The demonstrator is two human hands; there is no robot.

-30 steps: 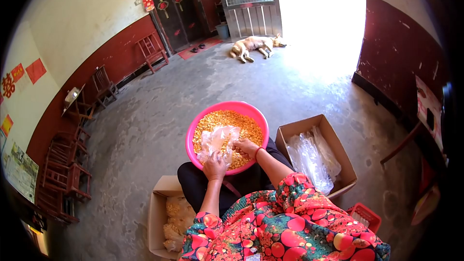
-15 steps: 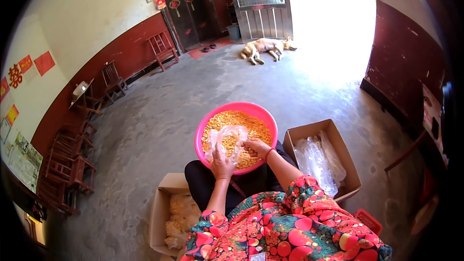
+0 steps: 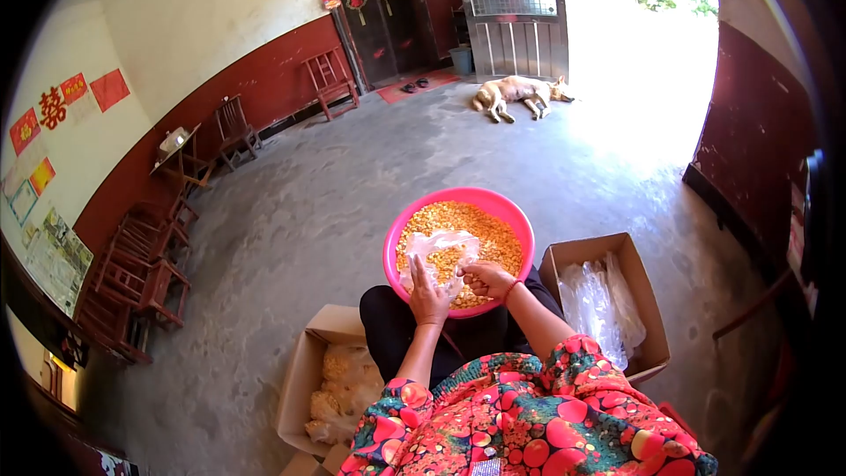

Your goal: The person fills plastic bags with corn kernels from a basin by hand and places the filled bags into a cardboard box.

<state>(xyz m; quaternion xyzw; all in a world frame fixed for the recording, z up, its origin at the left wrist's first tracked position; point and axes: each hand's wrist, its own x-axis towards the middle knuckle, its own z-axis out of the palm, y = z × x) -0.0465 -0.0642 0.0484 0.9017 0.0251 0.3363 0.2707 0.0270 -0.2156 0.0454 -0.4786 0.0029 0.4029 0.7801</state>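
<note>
A clear plastic bag (image 3: pixel 443 241) is spread over a pink basin (image 3: pixel 389 251) in front of me, its mouth held apart. The basin holds a heap of yellow-orange kernels (image 3: pixel 493 238) that look like corn. At the bag's left side is my left hand (image 3: pixel 429 301), fingers pointing up and gripping the film. My right hand (image 3: pixel 487 280), with a red band at the wrist, pinches the bag's right edge. How far the left fingers reach into the film is hard to see.
To the right, an open cardboard box (image 3: pixel 652 335) contains clear plastic bags (image 3: pixel 599 304). A second cardboard box (image 3: pixel 300 388) at lower left holds filled bags (image 3: pixel 345 383). A dog (image 3: pixel 522 95) lies by the open door (image 3: pixel 515 13). Wooden chairs (image 3: pixel 159 286) line the left wall.
The view has swung, so everything sits farther right in the picture. Both hands still hold the bag over the basin, with the film slightly reshaped.
</note>
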